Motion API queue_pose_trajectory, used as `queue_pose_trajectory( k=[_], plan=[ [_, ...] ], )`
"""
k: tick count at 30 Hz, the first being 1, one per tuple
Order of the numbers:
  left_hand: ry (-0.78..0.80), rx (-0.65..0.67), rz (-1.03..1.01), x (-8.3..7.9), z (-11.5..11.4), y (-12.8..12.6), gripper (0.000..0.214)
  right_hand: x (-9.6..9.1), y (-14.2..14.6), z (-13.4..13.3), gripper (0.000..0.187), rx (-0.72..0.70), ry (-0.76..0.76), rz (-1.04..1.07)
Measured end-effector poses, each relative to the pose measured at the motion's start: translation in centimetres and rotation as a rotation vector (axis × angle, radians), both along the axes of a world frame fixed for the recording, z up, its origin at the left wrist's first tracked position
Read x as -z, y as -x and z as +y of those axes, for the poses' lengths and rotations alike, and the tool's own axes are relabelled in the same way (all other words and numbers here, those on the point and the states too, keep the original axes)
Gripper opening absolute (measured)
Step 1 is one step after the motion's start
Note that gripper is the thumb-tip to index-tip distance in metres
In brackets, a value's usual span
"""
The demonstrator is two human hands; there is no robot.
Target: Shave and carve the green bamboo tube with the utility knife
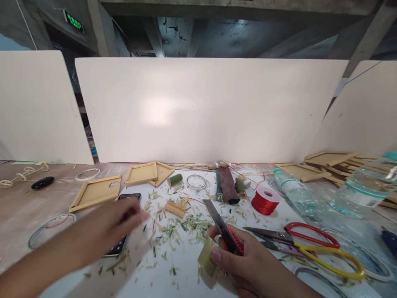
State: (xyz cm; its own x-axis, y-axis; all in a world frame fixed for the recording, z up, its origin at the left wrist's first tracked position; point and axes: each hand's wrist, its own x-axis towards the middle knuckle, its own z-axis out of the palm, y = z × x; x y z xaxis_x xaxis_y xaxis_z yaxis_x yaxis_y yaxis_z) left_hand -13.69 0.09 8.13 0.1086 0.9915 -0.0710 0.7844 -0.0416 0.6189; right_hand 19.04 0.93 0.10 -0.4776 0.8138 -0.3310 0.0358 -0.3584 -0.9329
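Note:
My right hand (237, 252), at the lower middle, is closed round a black and red utility knife (225, 229) with its blade out, pointing up and left. In the same hand is a short pale-green piece of bamboo (207, 261), pinched under the thumb. My left hand (119, 219), slightly blurred, is raised over a phone (119, 247) and hides much of it. Its fingers are loosely bent and apart, with nothing seen in them. Green and pale shavings (189, 225) litter the white board (144, 271) between the hands.
Red-and-yellow-handled scissors (310, 246) lie right of my right hand. Beyond them are a red thread spool (266, 200) and plastic bottles (296, 188). Wooden frames (99, 192), a green bamboo piece (175, 179) and a wire coil (196, 182) lie farther back, before a white panel (211, 111).

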Motion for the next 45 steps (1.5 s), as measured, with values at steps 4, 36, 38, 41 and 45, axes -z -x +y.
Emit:
queue_pose_trajectory(
  k=[4,36,38,41,45],
  plan=[
    [0.303,0.161,-0.268,1.1,-1.8,-6.8,0.06,-0.5,-0.1,0.1,0.068,-0.064,-0.025,0.013],
    [0.759,0.252,-1.293,8.5,2.1,-12.8,0.028,0.3,-2.5,-0.5,0.055,0.279,-0.676,-0.541],
    [0.735,0.27,-1.289,8.9,2.2,-12.7,0.034,0.9,-2.8,-0.7,0.055,0.267,-0.707,-0.605],
    [0.725,0.286,-1.267,9.5,2.3,-12.4,0.048,1.2,-3.0,-0.7,0.058,0.279,-0.713,-0.633],
    [0.739,0.269,-1.282,9.5,2.3,-12.5,0.044,1.1,-2.6,-0.3,0.065,0.275,-0.676,-0.649]
  ],
)
